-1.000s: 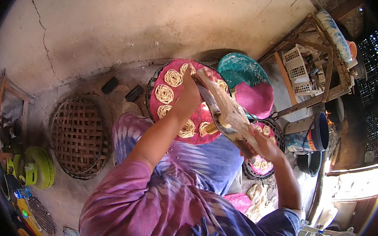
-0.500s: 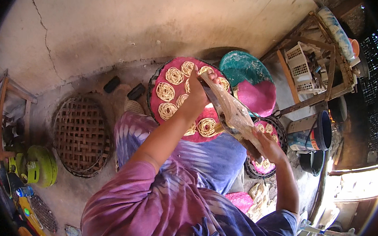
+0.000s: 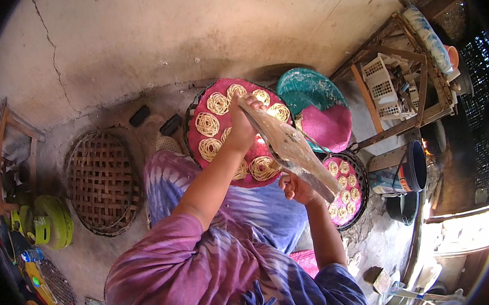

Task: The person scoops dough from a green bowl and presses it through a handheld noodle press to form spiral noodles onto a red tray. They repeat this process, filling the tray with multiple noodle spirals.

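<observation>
Both hands grip a wooden press: left hand (image 3: 242, 124) at its top, right hand (image 3: 297, 187) lower. Noodle coils (image 3: 208, 124) lie on a pink tray (image 3: 199, 107) beneath.

Clad in a loose tie-dyed garment (image 3: 231, 265), pink-purple over the left shoulder and short sleeve, shading to blue-violet with pale streaks across the lap and the right sleeve, a dark blue splayed print low on the chest, both forearms bare below the short sleeves.

A long wooden press (image 3: 290, 149) slants above the pink noodle tray (image 3: 232, 130).
</observation>
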The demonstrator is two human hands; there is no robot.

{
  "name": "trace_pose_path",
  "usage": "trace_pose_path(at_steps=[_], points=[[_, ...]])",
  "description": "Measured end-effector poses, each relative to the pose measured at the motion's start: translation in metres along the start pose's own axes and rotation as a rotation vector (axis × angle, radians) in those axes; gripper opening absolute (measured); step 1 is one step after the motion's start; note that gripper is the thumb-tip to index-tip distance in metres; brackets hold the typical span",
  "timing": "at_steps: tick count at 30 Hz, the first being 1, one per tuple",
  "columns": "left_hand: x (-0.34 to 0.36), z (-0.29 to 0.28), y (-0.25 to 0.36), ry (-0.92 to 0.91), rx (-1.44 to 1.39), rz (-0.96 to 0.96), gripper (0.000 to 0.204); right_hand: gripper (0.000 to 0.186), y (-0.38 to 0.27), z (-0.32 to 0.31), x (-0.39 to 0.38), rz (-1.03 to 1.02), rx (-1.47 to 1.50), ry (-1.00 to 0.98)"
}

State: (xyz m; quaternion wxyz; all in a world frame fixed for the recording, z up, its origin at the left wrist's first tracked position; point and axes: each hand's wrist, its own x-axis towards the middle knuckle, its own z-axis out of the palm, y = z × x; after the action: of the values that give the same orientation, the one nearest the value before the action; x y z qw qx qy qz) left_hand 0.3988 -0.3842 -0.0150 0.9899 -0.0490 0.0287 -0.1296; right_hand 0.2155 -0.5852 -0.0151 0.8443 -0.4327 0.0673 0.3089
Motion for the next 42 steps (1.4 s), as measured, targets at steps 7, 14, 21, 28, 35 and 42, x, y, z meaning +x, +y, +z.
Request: trace_pose_path(at_steps=[7,14,21,28,35,42], points=[[0.008,0.045,0.036,-0.147,0.069,-0.025,0.045,0.051,-0.014,0.024,0.021,-0.384,-1.574,0.272],[0.022,0.071,0.055,-0.161,0.222,-0.087,0.057,0.074,-0.111,0.051,-0.001,0.104,-0.507,0.028],[0.037,0.034,0.047,0.177,0.122,-0.103,0.055,0.067,-0.122,0.075,0.023,0.358,-1.084,0.265],[0.038,0.04,0.052,0.084,0.118,-0.067,0.057,0.072,-0.129,0.097,0.009,0.167,-1.127,0.336],[0.037,0.058,0.056,0.015,0.157,-0.03,0.048,0.063,-0.13,0.103,0.014,0.09,-1.175,0.358],[0.031,0.039,0.035,0.051,0.09,-0.132,0.053,0.062,-0.124,0.091,-0.01,0.194,-1.136,0.397]])
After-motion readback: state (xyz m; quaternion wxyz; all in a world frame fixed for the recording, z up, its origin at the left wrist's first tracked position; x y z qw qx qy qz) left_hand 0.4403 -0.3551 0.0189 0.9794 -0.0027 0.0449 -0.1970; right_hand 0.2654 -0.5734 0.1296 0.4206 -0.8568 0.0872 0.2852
